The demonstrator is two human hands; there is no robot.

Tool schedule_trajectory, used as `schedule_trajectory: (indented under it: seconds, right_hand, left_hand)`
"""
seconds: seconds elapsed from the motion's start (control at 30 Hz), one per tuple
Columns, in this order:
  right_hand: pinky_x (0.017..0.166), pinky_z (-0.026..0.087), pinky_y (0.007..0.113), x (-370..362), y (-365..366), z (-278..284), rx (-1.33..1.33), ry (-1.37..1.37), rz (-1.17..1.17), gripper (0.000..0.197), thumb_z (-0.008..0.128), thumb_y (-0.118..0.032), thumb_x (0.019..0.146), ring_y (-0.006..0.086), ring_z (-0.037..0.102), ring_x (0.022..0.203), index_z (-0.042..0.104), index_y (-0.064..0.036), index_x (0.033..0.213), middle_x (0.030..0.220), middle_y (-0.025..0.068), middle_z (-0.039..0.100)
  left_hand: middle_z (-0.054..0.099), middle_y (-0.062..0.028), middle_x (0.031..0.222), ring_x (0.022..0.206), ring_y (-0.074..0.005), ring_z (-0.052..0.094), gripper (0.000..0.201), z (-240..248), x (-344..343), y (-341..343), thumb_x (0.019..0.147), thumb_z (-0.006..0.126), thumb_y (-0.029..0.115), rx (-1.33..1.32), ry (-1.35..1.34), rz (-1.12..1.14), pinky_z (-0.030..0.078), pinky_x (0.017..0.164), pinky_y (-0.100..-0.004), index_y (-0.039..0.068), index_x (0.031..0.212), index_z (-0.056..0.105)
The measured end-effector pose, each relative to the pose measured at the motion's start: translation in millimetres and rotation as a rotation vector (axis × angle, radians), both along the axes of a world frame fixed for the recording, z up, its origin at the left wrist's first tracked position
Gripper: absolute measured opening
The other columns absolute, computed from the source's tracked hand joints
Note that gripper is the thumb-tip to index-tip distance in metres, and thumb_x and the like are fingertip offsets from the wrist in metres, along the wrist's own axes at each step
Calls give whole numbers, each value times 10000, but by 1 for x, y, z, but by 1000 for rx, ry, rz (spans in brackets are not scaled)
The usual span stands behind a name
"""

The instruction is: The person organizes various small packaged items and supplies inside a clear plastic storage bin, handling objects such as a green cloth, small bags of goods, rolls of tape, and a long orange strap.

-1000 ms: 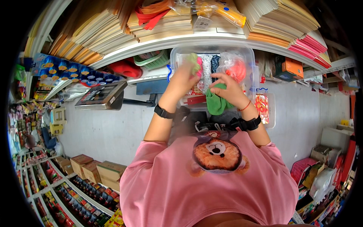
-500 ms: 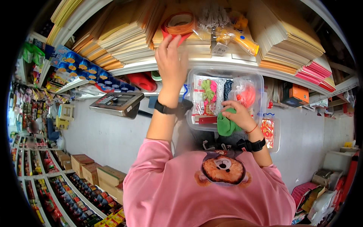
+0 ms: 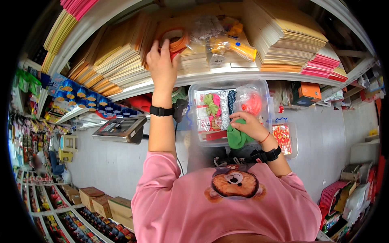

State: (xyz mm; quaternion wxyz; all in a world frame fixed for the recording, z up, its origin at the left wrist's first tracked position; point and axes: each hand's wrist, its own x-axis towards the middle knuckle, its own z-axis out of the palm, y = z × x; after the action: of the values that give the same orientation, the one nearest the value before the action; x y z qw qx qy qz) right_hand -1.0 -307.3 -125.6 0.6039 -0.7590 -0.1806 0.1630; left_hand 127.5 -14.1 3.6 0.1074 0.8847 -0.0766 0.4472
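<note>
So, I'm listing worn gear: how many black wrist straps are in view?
2: a black strap at the wrist of the left hand, near the orange roll; the other strap at the wrist of the right hand, holding green cloth.

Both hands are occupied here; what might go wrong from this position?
The left hand at the orange roll might knock the clear bag close beside it. The green cloth in the right hand overlaps the clear bin's near rim, so it might drop outside if the grip loosens.
</note>
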Motion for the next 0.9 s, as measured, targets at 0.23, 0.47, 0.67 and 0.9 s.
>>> schedule_trajectory:
  seconds: [0.23,0.47,0.67,0.9]
  right_hand:
    - [865,487,295,1,-3,1,40,42,-17,303,691,-127,857,150,612,993,622,-9,1127,1035,78,652]
    - [879,482,297,-3,-10,3,66,57,-51,299,689,-146,867,151,612,994,626,-9,1125,1039,77,653]
    - [890,477,310,-3,-7,3,39,19,-55,301,691,-161,866,164,610,1003,629,-6,1117,1049,78,652]
    - [896,474,310,-5,-7,-4,40,27,-67,292,683,-164,873,171,605,1009,632,-6,1113,1061,79,657]
  left_hand:
    - [522,-111,1352,1065,-302,546,582,2,-16,-60,672,777,121,238,-48,-290,459,894,-408,140,1223,592]
    - [659,-65,1032,926,-274,583,587,-6,8,-67,688,745,103,129,91,-106,495,791,-377,147,1247,573]
    - [652,-65,926,926,-302,577,313,-2,10,-65,751,697,103,103,21,-238,485,781,-395,98,1059,643]
    - [670,-101,1077,983,-322,578,77,3,5,-62,889,582,118,-241,-150,-349,438,891,-409,48,917,595]
